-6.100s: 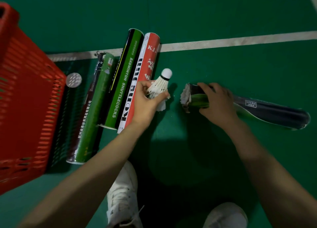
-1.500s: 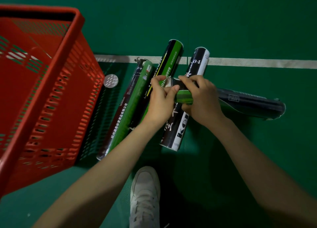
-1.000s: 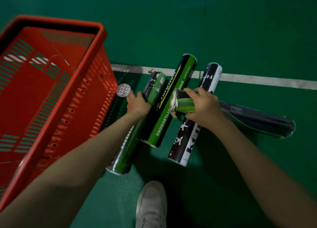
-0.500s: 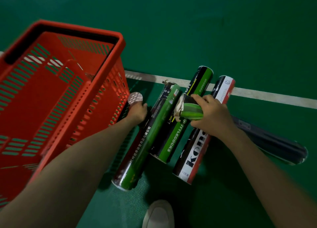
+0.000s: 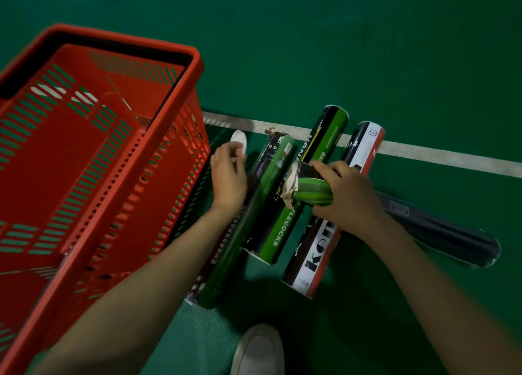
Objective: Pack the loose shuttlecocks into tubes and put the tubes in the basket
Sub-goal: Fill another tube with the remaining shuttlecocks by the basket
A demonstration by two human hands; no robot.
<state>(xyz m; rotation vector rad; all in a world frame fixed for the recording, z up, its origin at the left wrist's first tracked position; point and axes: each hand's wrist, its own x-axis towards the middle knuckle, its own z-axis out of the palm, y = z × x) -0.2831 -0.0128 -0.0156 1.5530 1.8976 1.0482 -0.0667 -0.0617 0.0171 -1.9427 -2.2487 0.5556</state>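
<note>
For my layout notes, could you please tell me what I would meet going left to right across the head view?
Red basket → white cap → dark green tube → green-and-black tube → black, white and red tube.

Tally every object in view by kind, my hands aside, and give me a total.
shuttlecock tubes: 4
red basket: 1
white cap: 1
white shoe: 1
Total: 7
</note>
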